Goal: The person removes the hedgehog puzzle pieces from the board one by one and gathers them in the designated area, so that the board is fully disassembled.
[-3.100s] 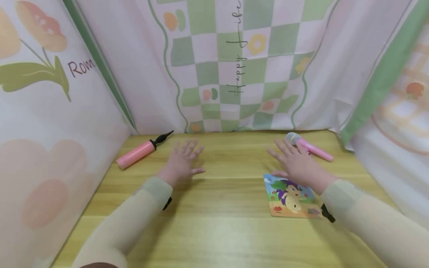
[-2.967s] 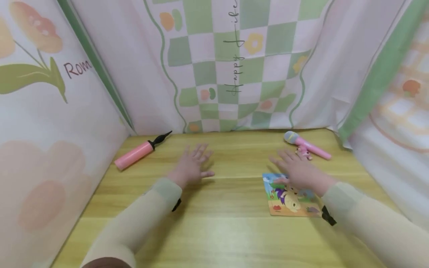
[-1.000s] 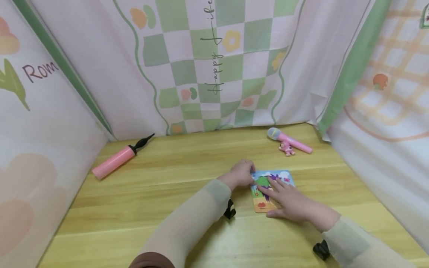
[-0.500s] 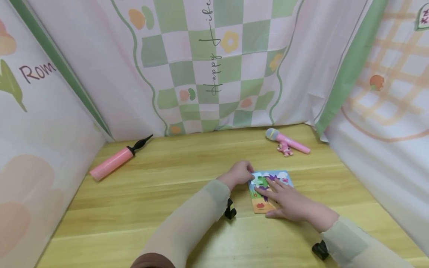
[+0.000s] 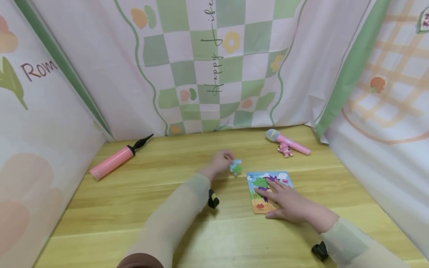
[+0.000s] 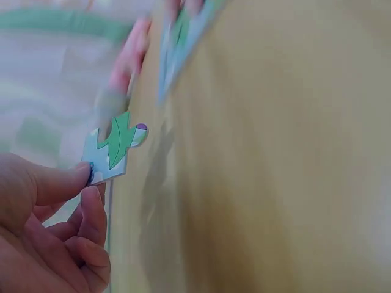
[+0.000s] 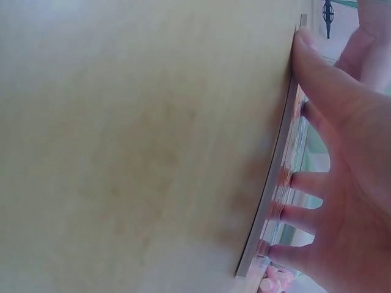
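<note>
In the head view, my left hand [image 5: 219, 162] pinches a small jigsaw piece [image 5: 236, 167] above the table, left of the puzzle. The left wrist view shows this jigsaw piece [image 6: 116, 146], pale blue with a green leaf, gripped at one corner by the thumb and fingers. A square jigsaw puzzle [image 5: 259, 206] with a purple-haired cartoon figure lies flat on the table. My right hand [image 5: 291, 201] rests on it with spread fingers, covering its right part. From the right wrist, the fingertips touch the puzzle's top and the thumb is at its edge [image 7: 269, 201].
Behind the puzzle, a pink toy microphone [image 5: 291, 143] lies with a small pink figurine [image 5: 285, 149] against it. A pink hand pump [image 5: 114, 162] with a black nozzle lies at the left. Printed curtains [image 5: 187, 74] enclose the wooden table [image 5: 134, 216].
The hands moved from spread above the table to the puzzle. My left hand then took the piece from its upper left corner and carried it left. The right hand has stayed on the puzzle.
</note>
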{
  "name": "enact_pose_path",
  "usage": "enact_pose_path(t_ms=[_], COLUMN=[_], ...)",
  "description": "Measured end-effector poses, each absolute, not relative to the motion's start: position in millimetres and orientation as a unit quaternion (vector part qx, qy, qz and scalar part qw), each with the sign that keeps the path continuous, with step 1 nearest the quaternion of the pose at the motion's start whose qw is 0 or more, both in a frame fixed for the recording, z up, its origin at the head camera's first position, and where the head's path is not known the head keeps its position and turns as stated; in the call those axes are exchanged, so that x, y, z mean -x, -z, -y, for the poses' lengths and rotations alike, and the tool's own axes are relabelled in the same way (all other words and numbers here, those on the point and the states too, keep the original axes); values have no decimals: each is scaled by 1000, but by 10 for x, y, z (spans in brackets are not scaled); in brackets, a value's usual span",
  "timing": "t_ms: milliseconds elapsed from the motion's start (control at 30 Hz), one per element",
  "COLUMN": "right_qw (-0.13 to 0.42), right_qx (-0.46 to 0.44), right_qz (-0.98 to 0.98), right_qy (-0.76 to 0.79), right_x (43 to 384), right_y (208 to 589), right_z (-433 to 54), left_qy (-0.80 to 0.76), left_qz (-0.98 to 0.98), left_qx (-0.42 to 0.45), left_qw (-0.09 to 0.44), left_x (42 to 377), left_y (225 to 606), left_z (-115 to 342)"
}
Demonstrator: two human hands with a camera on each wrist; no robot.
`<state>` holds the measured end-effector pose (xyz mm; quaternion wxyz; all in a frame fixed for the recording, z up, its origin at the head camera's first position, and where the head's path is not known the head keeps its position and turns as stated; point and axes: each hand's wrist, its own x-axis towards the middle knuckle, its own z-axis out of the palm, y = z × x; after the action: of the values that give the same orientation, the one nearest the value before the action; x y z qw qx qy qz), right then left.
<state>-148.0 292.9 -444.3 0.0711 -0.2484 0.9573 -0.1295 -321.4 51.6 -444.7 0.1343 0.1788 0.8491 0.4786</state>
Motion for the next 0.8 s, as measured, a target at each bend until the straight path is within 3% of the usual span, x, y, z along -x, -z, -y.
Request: enact_pose_path(t_ms=[200, 467, 633, 800], right_qw=[61, 42, 41, 44], right_qx=[250, 259, 262, 261], right_qz=[-957, -955, -955, -955], right_qy=[136, 135, 132, 132], right_x=[1482, 1496, 1500, 1503], right_y=[4490, 4523, 4525, 4524], right_z=[-2932, -2933, -2934, -2931], left_qy=[-452, -379, -345, -348], left_qz=[-879, -918, -927, -927], left_qx=[-122, -39, -30, -21], left_qw=[92, 110, 142, 142], left_x=[3544, 3687, 3778, 3835], left_y=[4416, 4274, 4338, 4439], left_z=[380, 1421, 1716, 1795])
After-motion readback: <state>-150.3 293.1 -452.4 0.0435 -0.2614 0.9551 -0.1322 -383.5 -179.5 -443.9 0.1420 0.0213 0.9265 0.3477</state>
